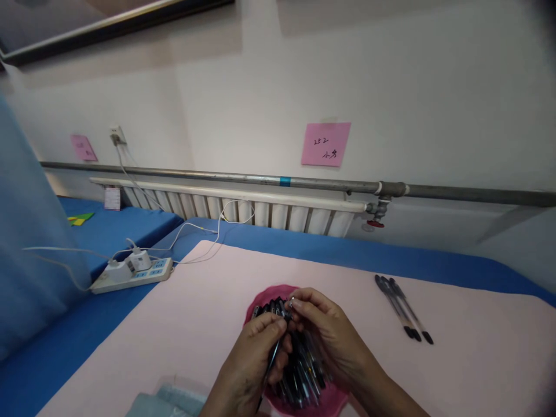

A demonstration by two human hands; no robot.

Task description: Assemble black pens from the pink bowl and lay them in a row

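Note:
My left hand (pixel 249 359) and my right hand (pixel 328 336) meet over a pink tray (pixel 334 399) heaped with several dark pens (pixel 299 370). The left hand's fingers are closed round a thin dark pen (pixel 270 362) that points down and toward me. The right hand pinches the pen's upper end (pixel 290 302) between fingertips and thumb. Both hands hover just above the pile, touching each other at the fingertips.
Two black pens (pixel 402 307) lie side by side on the pale pink table cover (pixel 478 359) to the right. A white power strip (pixel 132 275) with chargers and cables sits at left on blue cloth. A radiator (pixel 260 211) and pipe run along the wall.

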